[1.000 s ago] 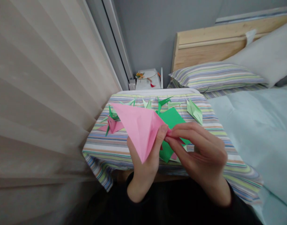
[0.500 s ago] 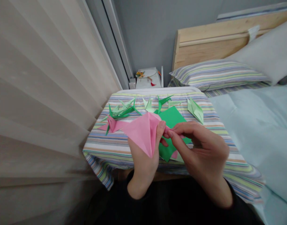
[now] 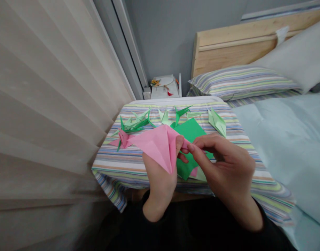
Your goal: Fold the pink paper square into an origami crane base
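Note:
A partly folded pink paper [image 3: 160, 144] is held above the striped table cloth [image 3: 133, 167], its wide part over my left wrist. My left hand [image 3: 165, 177] pinches it near the middle between thumb and fingers. At its narrow right end, my right hand [image 3: 225, 167] has thumb and forefinger closed on the paper. Beneath both hands lies a flat green sheet [image 3: 187, 170], with a bit of pink and pale green paper showing under its lower corner. A folded pink crane [image 3: 123, 138] sits just left of the held paper.
Several green folded cranes [image 3: 135, 123] lie at the back left, a dark green one [image 3: 180, 113] at the back middle, and a pale green folded piece [image 3: 217, 122] at the back right. A curtain [image 3: 57, 104] hangs left; a bed [image 3: 287, 132] stands right.
The wide part of the pink paper has tilted and its left tip now reaches further left, toward the pink crane. Both hands keep their hold and have hardly moved.

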A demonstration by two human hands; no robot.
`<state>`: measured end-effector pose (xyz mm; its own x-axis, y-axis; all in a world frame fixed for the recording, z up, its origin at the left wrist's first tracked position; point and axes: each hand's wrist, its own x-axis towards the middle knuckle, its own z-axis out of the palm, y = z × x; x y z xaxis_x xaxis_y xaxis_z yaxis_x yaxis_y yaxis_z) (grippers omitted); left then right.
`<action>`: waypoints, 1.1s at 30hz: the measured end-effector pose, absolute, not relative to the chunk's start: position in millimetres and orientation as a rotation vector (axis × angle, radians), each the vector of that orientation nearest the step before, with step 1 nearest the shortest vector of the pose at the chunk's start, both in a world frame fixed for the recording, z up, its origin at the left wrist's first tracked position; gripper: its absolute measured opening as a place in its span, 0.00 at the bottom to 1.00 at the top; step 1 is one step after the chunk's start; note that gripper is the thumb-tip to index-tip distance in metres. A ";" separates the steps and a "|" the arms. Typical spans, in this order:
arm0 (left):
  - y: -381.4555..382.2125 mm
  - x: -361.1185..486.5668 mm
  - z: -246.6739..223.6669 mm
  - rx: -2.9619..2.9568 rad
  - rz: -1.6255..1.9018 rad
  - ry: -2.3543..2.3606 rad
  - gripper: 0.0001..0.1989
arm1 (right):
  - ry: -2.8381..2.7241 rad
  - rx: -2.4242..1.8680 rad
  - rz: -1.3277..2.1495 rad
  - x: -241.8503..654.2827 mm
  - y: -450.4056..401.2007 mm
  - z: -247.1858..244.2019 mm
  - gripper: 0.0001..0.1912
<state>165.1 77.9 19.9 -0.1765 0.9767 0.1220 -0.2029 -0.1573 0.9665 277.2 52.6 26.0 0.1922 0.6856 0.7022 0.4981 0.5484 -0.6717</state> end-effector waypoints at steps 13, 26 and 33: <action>79.2 159.3 11.3 1.123 1.615 1.031 0.14 | -1.533 -1.088 0.096 275.0 50.2 28.8 0.10; 72.2 160.9 12.6 0.980 1.514 0.780 0.09 | -1.519 -1.137 0.030 283.8 52.9 29.6 0.04; 72.4 161.7 6.5 1.047 1.490 0.802 0.10 | -1.535 -1.079 0.084 284.5 53.9 33.2 0.06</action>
